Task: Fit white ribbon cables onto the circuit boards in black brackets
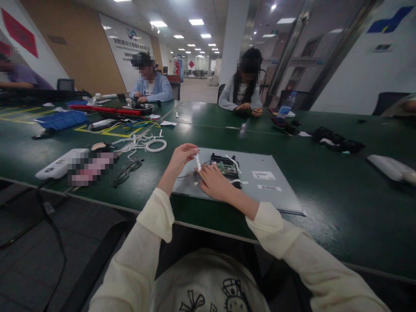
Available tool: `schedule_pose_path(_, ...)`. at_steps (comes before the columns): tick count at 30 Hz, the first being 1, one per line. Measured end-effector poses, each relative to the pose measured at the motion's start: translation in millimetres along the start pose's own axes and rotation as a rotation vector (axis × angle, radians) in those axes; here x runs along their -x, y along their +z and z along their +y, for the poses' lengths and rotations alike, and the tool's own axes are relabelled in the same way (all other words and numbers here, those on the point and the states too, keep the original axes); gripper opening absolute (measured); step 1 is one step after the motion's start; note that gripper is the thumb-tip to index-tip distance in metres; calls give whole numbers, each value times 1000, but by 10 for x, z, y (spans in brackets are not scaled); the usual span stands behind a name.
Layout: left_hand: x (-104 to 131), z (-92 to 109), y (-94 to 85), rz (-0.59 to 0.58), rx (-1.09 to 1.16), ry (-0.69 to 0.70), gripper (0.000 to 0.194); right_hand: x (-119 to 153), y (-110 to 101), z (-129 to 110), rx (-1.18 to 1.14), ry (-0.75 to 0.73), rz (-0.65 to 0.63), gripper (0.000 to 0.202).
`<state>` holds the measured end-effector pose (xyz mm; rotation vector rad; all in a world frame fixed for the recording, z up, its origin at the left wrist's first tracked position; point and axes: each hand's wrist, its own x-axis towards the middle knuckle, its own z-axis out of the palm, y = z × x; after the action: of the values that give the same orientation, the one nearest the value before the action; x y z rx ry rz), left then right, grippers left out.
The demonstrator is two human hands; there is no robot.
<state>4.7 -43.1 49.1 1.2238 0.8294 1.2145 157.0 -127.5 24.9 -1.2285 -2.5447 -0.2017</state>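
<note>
A grey flat panel lies on the green table, with a black bracket and a green circuit board on it. My left hand is raised over the panel's left part, its fingers pinched on the upper end of a white strip. The strip hangs down toward my right hand, which rests beside the circuit board, its fingers bent near the strip's lower end; what its fingertips hold, if anything, is hidden. White tape pieces stick to the board's right side and the panel.
Left of the panel are a tape roll, glasses, a white power strip and a blue tray. A bottle and black items are at the right. Two people sit across the table, another far left.
</note>
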Motion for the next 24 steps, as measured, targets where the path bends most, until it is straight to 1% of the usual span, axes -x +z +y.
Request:
schedule_pose_path(4, 4, -1, 1, -9, 25, 18, 30, 3, -36, -11, 9, -21, -15, 37)
schedule_pose_path(9, -1, -2, 7, 7, 38, 20, 30, 20, -58, 6, -43, -102, -68, 45)
schedule_pose_path(13, -15, -30, -7, 9, 55, 29, 29, 30, -92, 6, -66, -136, -118, 48)
schedule_pose_path(15, -22, -46, -16, 14, 28, 35, 29, 31, -108, -3, -57, -138, -122, 48)
schedule_pose_path(19, -30, -79, -31, 77, -101, 27, 31, 33, -103, -18, -16, -149, -46, 46)
schedule_pose_path(21, -33, -101, -39, 98, -168, 18, 30, 41, -82, -18, -12, -212, 6, 42)
schedule_pose_path(24, -40, -145, -52, 81, -250, -15, 26, 64, -52, -11, -28, -303, 60, 31)
